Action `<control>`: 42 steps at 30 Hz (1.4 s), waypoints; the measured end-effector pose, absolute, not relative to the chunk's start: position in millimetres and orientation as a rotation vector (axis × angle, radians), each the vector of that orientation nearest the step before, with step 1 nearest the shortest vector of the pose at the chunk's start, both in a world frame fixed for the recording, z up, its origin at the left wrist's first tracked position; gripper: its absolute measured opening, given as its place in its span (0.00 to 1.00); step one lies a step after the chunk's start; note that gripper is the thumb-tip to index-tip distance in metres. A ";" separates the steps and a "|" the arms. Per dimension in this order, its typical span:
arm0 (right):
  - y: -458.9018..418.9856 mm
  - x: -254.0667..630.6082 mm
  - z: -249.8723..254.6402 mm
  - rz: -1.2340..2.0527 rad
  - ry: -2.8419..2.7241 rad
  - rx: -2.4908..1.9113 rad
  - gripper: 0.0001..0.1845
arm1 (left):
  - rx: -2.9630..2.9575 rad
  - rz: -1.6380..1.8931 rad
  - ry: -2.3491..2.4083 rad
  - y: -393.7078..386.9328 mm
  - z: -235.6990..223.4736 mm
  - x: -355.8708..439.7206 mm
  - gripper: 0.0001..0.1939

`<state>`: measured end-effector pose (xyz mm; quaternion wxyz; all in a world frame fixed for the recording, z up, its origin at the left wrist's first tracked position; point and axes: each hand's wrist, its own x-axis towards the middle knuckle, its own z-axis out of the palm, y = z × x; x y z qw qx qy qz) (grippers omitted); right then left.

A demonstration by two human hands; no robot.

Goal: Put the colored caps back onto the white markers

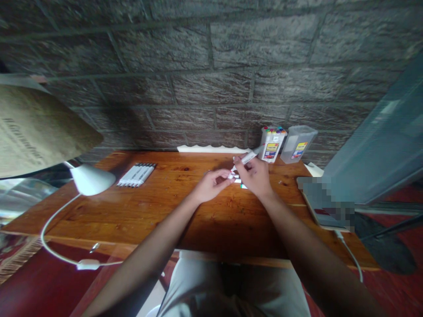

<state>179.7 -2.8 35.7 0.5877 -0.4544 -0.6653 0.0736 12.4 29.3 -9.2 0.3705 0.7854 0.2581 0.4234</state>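
My right hand (pixel 257 174) is closed around a white marker (pixel 248 158), which slants down to the left. Close beside it, my left hand (pixel 211 186) is in a pinch at the marker's lower end. Between its thumb and fingers sits a small white marker cap (pixel 230 175) with a touch of red, partly hidden by the fingers. White markers (pixel 237 180) lie on the table beneath my hands, one with a green end (pixel 243 186); my right hand covers part of them.
A row of white markers with dark ends (pixel 137 175) lies at the left. At the back right stand a clear box of coloured markers (pixel 273 144) and another clear box (pixel 297 145). A lamp (pixel 94 179) occupies the left side, a laptop-like device (pixel 322 202) the right.
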 end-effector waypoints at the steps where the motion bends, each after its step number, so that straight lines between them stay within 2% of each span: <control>1: -2.6 179.3 34.8 0.180 -1.569 -1.055 0.15 | 2.015 1.094 0.663 29.3 -9.2 12.4 0.13; 10: -1.3 178.0 31.1 0.163 -1.648 -1.092 0.15 | 2.024 1.124 0.679 28.6 -6.8 11.2 0.13; 22: 1.0 187.4 38.2 -0.028 -1.637 -1.096 0.17 | 1.869 1.095 0.663 25.1 -3.1 12.9 0.14; 42: -5.2 178.1 36.9 0.173 -1.449 -1.048 0.20 | 1.859 1.114 0.680 26.1 1.6 12.1 0.17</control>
